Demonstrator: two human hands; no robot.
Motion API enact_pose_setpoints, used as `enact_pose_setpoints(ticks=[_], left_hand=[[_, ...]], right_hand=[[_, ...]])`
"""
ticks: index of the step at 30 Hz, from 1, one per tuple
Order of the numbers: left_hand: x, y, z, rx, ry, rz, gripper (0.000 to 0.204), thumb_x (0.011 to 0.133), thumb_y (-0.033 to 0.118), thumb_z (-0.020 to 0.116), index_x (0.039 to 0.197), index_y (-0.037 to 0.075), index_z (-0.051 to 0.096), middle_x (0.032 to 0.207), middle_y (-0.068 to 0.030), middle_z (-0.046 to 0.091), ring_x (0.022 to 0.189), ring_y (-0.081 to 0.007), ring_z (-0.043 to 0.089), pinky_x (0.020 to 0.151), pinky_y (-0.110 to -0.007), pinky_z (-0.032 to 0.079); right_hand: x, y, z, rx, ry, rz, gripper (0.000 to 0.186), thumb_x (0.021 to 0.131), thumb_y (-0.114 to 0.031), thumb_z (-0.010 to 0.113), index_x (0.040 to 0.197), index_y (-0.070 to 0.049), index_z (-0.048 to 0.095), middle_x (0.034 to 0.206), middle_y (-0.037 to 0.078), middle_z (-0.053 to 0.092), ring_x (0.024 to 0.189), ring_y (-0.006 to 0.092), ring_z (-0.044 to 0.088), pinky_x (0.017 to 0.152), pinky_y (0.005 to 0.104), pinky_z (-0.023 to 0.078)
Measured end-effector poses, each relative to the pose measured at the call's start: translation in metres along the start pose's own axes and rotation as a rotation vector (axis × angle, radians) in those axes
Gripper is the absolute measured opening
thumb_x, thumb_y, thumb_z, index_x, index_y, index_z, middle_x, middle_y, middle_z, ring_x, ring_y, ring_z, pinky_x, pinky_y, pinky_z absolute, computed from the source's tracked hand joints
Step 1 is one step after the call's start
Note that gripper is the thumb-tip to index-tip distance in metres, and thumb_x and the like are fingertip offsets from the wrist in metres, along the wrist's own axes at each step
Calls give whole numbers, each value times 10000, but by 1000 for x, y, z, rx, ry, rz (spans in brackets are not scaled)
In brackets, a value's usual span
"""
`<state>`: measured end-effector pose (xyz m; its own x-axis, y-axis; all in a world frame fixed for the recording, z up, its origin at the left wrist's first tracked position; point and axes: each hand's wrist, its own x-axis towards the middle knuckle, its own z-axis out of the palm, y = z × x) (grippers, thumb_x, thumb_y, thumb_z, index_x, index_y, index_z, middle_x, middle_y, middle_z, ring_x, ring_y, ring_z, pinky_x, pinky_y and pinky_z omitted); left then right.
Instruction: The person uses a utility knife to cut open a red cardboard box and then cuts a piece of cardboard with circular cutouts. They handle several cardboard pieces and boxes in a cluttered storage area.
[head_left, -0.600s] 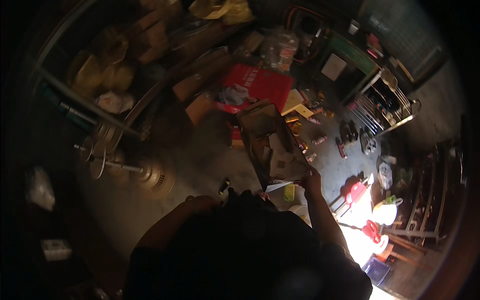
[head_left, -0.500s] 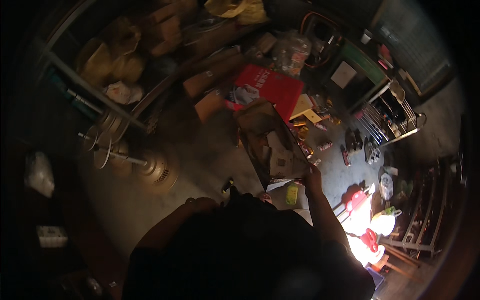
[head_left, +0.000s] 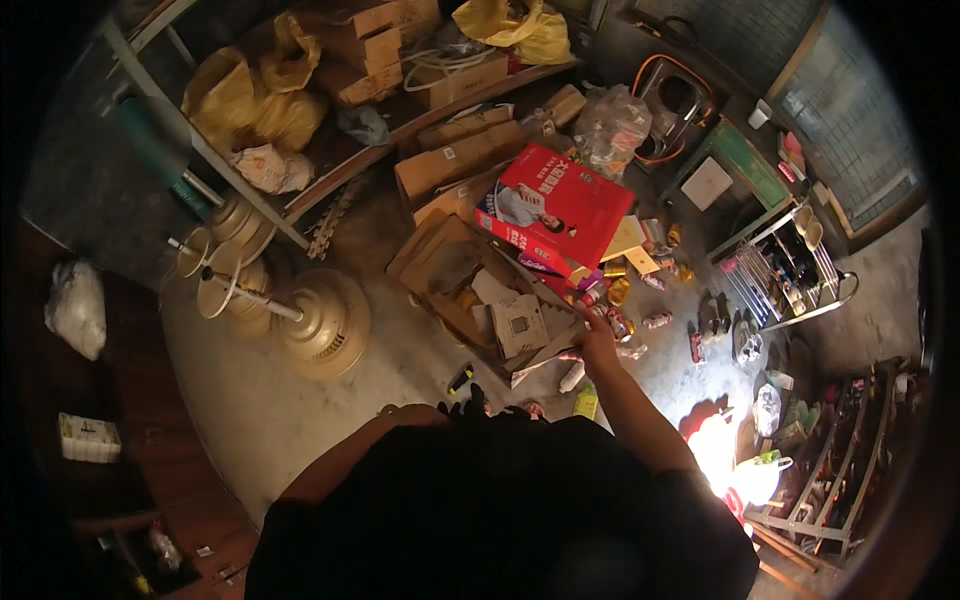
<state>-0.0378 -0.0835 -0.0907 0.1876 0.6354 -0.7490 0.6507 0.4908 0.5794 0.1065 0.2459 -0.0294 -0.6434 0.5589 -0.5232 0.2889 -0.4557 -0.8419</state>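
An open brown cardboard box (head_left: 425,265) is tilted in front of me, with loose cardboard pieces (head_left: 520,325) inside. My right hand (head_left: 594,335) is closed on its near right edge. My left hand (head_left: 428,412) is close to my body, below the box; its fingers are lost against dark shapes, so I cannot tell whether they hold anything. A small black-and-yellow object (head_left: 461,378) is on the floor just beyond it. Past the box's far right side is a large red printed box (head_left: 590,205). Several cans (head_left: 620,326) lie to the right of my box.
Beige fan stands (head_left: 330,325) rise at left, near a shelf (head_left: 400,130) with yellow bags (head_left: 285,110) and cartons. At right are a wire rack (head_left: 760,285), shoes (head_left: 745,340), a bright lamp (head_left: 715,450) and a shoe rack (head_left: 825,475). A yellow-green packet (head_left: 586,402) lies near my feet.
My right hand and the cardboard box have moved left, and the box has turned so more of its inside shows. The view has shifted and looks brighter.
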Motion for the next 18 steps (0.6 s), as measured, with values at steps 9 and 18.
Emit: enact_pose_setpoints(ticks=[9, 18], left_hand=[[24, 16, -36, 124, 13, 136, 278, 844, 173, 442, 1091, 92, 539, 1047, -131, 580, 974, -282, 555, 821, -389, 422], [33, 23, -65, 122, 17, 308, 296, 851, 84, 415, 1127, 89, 522, 1087, -132, 563, 1001, -288, 547, 853, -382, 432]], right_hand=[[-11, 27, -18, 38, 96, 20, 618, 678, 113, 405, 1283, -1, 353, 988, 237, 553, 591, 339, 611, 511, 398, 562], [-12, 65, -45, 86, 275, 70, 620, 681, 112, 401, 1285, -17, 347, 903, 217, 566, 547, 321, 607, 475, 377, 553]])
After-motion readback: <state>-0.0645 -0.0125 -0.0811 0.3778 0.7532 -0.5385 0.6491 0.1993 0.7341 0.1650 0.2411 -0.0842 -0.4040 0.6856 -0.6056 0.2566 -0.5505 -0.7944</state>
